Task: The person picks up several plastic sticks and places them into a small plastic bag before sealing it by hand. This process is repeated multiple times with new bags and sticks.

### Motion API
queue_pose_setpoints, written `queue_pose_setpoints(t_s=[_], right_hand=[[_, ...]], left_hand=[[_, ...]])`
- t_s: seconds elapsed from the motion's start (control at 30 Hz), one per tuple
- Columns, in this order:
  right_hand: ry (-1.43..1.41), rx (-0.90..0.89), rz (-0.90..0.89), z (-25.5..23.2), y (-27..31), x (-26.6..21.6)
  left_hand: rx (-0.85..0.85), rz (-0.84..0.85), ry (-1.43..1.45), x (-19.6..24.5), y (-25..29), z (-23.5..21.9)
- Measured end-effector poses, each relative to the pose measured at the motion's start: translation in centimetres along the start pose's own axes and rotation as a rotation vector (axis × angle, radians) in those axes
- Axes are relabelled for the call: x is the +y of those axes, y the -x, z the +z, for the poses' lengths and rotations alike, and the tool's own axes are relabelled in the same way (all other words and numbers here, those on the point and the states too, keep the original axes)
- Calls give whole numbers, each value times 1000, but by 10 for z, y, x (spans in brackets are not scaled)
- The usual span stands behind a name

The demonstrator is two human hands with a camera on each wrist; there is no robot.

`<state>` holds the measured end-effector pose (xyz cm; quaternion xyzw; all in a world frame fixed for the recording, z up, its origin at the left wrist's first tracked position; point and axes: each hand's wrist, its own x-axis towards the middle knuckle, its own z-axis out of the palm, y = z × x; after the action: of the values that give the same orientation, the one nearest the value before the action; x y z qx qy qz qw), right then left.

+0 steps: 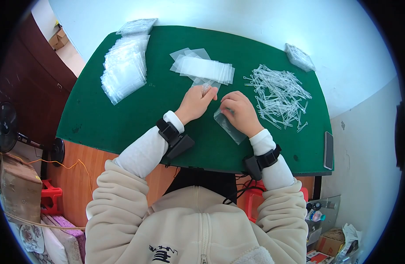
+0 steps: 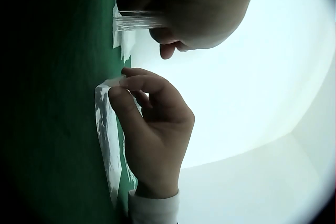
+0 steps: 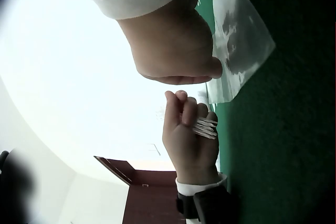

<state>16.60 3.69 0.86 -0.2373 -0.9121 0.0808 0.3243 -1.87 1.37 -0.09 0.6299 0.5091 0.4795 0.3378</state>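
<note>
My left hand (image 1: pixel 194 104) grips a small bundle of thin clear plastic sticks (image 3: pixel 206 128), their ends poking out of the curled fingers. In the left wrist view the same sticks lie side by side in the fist. Just to the right, my right hand (image 1: pixel 243 115) pinches one end of a clear plastic bag (image 1: pixel 231 130) between thumb and fingers. The bag slants toward the table's near edge and looks flat. Beyond the left hand lies a spread stack of clear bags (image 1: pixel 204 68). A loose pile of clear sticks with looped ends (image 1: pixel 281 97) lies right of the right hand.
A fanned stack of clear bags (image 1: pixel 125 68) covers the far left of the green table (image 1: pixel 167 127), with a filled clear packet (image 1: pixel 136 26) behind it. Another packet (image 1: pixel 300 57) sits at the back right corner. A phone (image 1: pixel 328 150) lies along the right edge.
</note>
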Motion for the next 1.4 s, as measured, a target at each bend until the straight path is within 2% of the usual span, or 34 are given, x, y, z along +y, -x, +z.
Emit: queue_pose_setpoints(t_s=[0.1,0.3,0.37,0.43,0.5,0.67,0.77,0.93,1.03,1.13,1.33,1.4], right_hand=[[15,41,-33,-5,-3,-4],[59,161,-124,-9,-6,-9],[70,172,-123,-11,-6,-10],[87,193,-122,-11,-7,-10],[86,192,-114,-12,-7,-11],[92,180,-111,-13,-7,-11],[95,172,-130,-14,-7,-12],[94,143,-150,-14,-7,-13],[91,116,-159,-14,-6,-14],[88,80,-169,-16,-6,-16],[128,118,-252,-14,-9,-18],[128,121,-258,-14,-9,-18]], left_hand=[[-59,56,-138,-1,2,0],[-134,37,-127,0,2,1],[-170,9,-201,2,1,-1],[-195,2,-151,5,1,-4],[-248,-7,-52,9,2,-7],[-298,-24,-50,15,4,-10],[-411,-132,-26,22,4,-14],[-414,-173,45,23,4,-14],[-471,-189,-33,22,2,-18],[-443,-153,-56,17,2,-16],[-412,-130,-77,17,2,-16],[-266,4,-184,14,1,-16]])
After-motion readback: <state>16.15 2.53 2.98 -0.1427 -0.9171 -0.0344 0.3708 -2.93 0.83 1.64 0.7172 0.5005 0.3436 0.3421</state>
